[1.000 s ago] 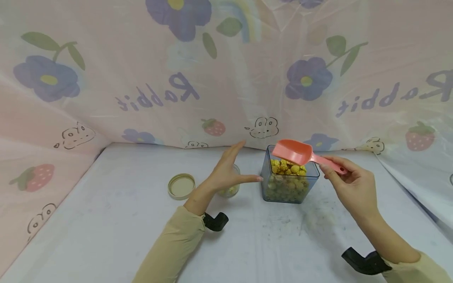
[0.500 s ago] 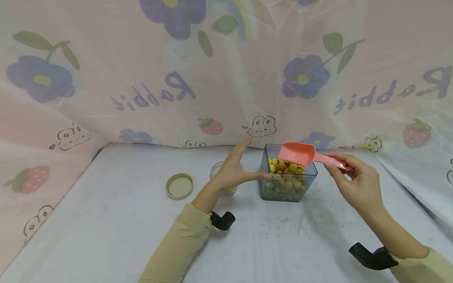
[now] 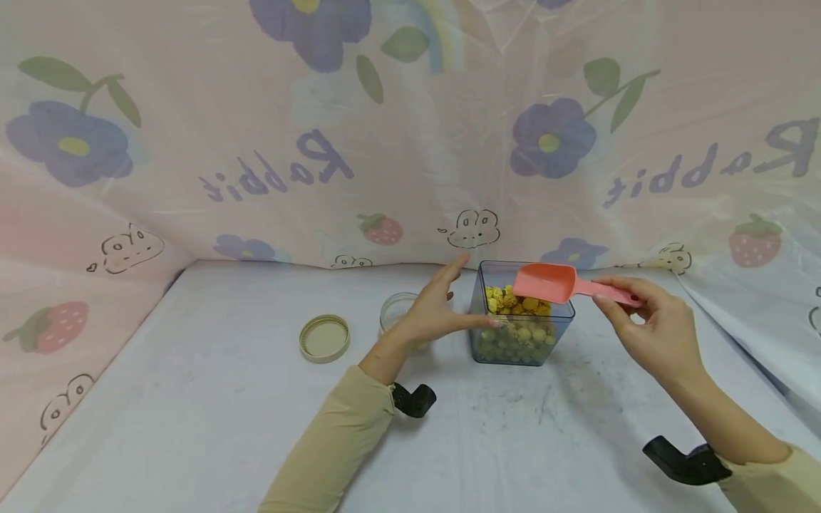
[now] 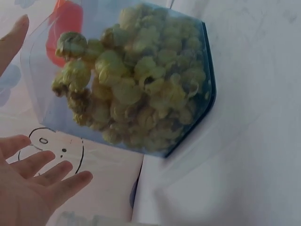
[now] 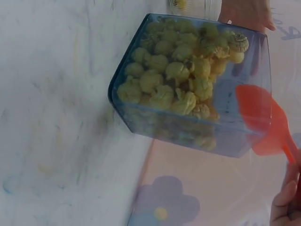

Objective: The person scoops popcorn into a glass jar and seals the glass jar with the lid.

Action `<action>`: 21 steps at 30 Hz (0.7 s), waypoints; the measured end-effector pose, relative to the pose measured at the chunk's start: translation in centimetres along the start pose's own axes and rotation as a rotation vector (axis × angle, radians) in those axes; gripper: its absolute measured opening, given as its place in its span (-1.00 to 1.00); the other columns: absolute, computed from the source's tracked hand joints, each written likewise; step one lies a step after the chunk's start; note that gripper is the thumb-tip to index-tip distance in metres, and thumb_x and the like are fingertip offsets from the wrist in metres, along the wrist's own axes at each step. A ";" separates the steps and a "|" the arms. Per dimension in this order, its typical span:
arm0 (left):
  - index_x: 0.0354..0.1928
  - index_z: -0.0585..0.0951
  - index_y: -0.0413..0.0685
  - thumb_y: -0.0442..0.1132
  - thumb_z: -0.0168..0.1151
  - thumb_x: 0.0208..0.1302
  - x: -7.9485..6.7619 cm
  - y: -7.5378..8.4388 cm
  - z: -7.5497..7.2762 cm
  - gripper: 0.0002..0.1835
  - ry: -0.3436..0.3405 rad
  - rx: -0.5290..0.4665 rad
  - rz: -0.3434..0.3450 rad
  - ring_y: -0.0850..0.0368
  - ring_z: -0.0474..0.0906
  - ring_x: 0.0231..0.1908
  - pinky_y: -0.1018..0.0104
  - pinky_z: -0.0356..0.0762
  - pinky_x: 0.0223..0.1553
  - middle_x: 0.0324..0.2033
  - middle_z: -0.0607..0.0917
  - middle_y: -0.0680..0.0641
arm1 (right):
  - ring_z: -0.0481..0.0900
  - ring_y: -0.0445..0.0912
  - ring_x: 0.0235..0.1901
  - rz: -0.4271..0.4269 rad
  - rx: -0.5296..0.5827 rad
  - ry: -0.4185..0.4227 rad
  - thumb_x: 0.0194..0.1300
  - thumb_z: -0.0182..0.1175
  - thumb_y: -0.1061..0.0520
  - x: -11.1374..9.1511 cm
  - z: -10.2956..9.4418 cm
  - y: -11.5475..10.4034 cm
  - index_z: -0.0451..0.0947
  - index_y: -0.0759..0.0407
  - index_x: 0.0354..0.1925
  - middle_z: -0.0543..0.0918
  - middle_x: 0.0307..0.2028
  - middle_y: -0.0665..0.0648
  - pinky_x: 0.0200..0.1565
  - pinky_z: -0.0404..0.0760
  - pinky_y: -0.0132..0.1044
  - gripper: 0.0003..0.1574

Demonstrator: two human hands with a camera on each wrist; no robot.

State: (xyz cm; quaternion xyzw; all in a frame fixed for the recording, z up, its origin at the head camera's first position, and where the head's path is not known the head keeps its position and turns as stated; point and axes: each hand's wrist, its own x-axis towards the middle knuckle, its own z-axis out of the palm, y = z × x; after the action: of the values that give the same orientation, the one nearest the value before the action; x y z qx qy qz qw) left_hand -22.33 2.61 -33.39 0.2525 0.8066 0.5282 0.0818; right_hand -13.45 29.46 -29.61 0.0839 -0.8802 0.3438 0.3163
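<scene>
A clear bluish square container [image 3: 513,342] stands on the table, partly filled with yellow popcorn [image 5: 169,75]. My right hand [image 3: 654,328] pinches the handle of a coral-pink scoop [image 3: 546,282], whose bowl is over the container's mouth, dipping inside the rim in the right wrist view. No popcorn shows in the bowl. At the container's left side is my left hand [image 3: 439,306], thumb and fingers spread apart, the thumb crossing in front of the near left corner in the head view. Behind that hand, a small clear round jar [image 3: 393,308] is partly hidden.
A round beige lid [image 3: 324,339] lies on the white tabletop [image 3: 212,399], left of the jar. A pale pink sheet [image 3: 410,142] printed with flowers and rabbits hangs behind and at the left. Each wrist carries a black mount [image 3: 686,462].
My left hand has moved right, from beside the jar to the container's side. The scoop has shifted slightly right and lower over the container, still in my right hand.
</scene>
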 end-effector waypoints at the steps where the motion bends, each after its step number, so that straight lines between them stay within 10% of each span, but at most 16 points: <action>1: 0.50 -0.07 0.37 -0.02 0.55 -0.08 0.1 0.0 0.1 0.20 -0.006 -0.012 0.004 0.07 0.07 0.44 0.10 0.26 0.34 0.48 0.05 0.10 | 0.32 -0.38 -0.44 -0.002 0.000 -0.005 0.19 0.31 0.27 0.0 -0.1 0.0 0.64 0.30 -0.09 0.46 -0.34 -0.55 -0.52 0.27 -0.56 -0.72; 12: 0.50 -0.07 0.37 -0.08 0.52 -0.01 0.6 -0.2 0.7 0.15 -0.042 -0.047 0.029 0.03 0.08 0.44 0.11 0.30 0.33 0.47 0.09 0.11 | 0.28 -0.35 -0.52 -0.012 -0.092 -0.076 0.20 0.32 0.21 0.7 -0.6 -0.3 0.66 0.21 -0.09 0.42 -0.42 -0.46 -0.62 0.23 -0.43 -0.73; 21: 0.50 -0.07 0.34 -0.07 0.52 -0.02 0.8 0.0 0.9 0.15 -0.055 -0.064 0.030 0.14 0.07 0.44 0.09 0.28 0.34 0.48 0.09 0.14 | 0.23 -0.30 -0.60 -0.059 -0.178 -0.123 0.16 0.35 0.22 1.5 -0.8 -0.8 0.66 0.21 -0.15 0.50 -0.51 0.00 -0.64 0.16 -0.38 -0.76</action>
State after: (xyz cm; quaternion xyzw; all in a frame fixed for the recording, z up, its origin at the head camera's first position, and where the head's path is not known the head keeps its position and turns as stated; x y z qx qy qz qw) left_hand -22.70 3.74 -33.70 0.2764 0.7827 0.5479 0.1039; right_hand -13.97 29.46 -27.79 0.1025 -0.9221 0.2491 0.2778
